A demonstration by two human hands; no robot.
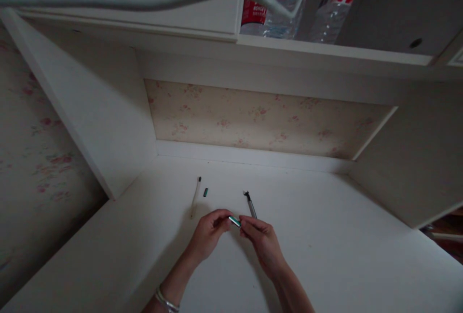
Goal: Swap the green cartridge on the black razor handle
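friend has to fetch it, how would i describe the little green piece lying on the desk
On the white desk, beyond the left hand, lies a thin pale stick with a dark tip. Just right of it is the green piece, short, dark-edged and, unlike its held look-alike, touched by neither hand.

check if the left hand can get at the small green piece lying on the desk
Probably yes: the small green piece lies just beyond the left hand, nothing visibly between them. That hand is pinching the shiny green piece, though, so likely must let go first.
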